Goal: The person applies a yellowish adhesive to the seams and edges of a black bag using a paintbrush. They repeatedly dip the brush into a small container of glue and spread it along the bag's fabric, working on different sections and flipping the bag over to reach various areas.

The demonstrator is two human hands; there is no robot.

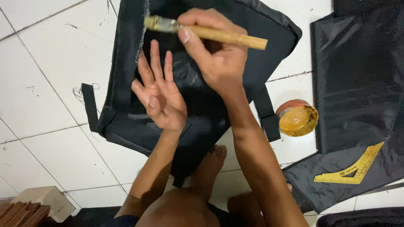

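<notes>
A person seated on a white tiled floor (50,96) works over a black fabric panel (202,105) spread flat between the knees. The right hand (216,54) grips a brush (206,32) by its wooden handle, fingers wrapped around it, with the glue-coated bristles resting on the panel's upper left edge. The left hand (160,94) is spread wide, palm up, fingers splayed above the fabric and holding nothing; whether it touches the cloth cannot be told. Just right of the panel, an open tin (297,117) of amber glue sits on the floor beside a black strap (266,113). Further right lies more black fabric (357,84) with 1 yellow curved ruler (353,170) on it. A pale block (46,201) stands at lower left.
</notes>
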